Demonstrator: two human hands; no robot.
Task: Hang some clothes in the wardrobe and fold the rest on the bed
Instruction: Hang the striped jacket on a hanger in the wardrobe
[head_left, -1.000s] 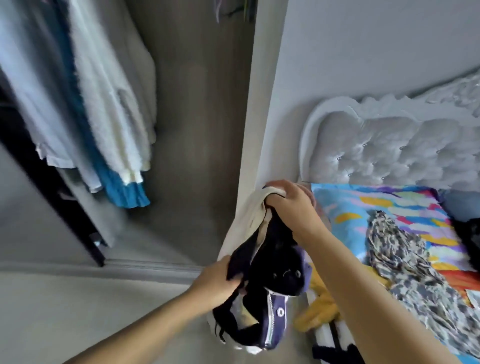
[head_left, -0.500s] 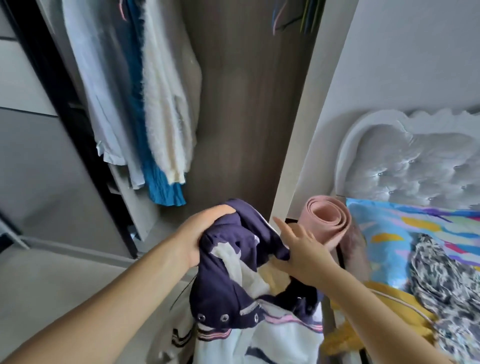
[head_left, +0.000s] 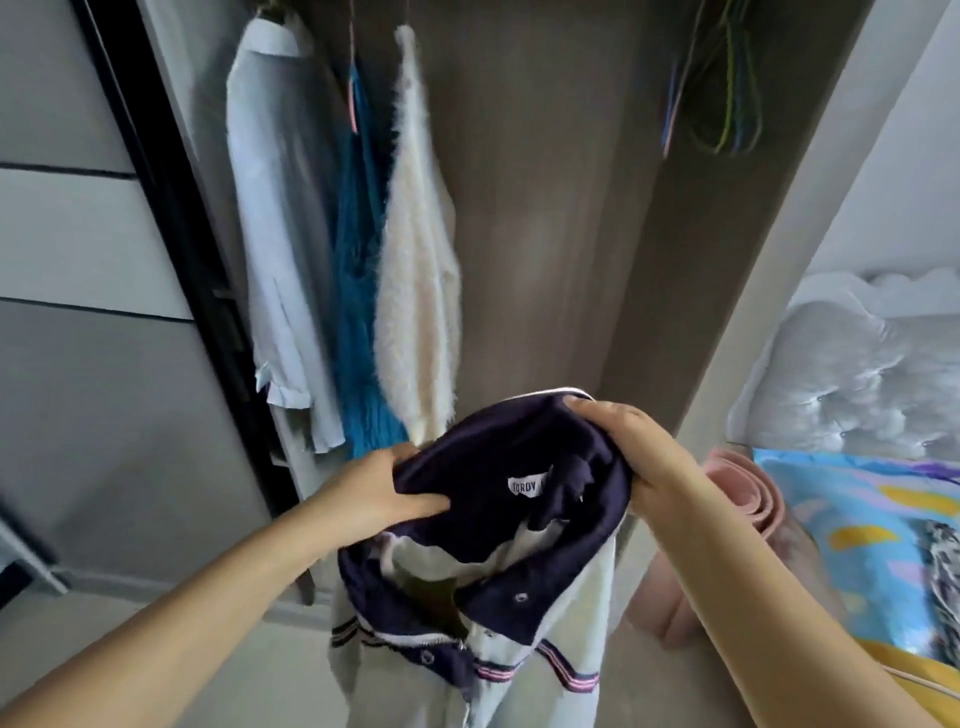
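Note:
I hold a navy and white jacket (head_left: 498, 499) with snap buttons and striped trim up in front of the open wardrobe (head_left: 545, 234). My left hand (head_left: 384, 493) grips its dark fabric on the left side. My right hand (head_left: 628, 457) grips the collar area on the right. A white label shows inside the neck, and the pale body of the jacket hangs down between my arms. Empty coloured hangers (head_left: 722, 88) dangle at the wardrobe's upper right.
A white shirt (head_left: 280, 249), a teal garment (head_left: 358, 291) and a fluffy cream cardigan (head_left: 415, 291) hang at the left of the wardrobe. The bed (head_left: 857, 540) with a colourful cover and tufted headboard (head_left: 852, 379) lies right, beside a rolled pink mat (head_left: 737, 499).
The view has swung from the bed toward the wardrobe and tilted up. Both hands have raised the jacket and regripped it, opening out the collar so the label shows.

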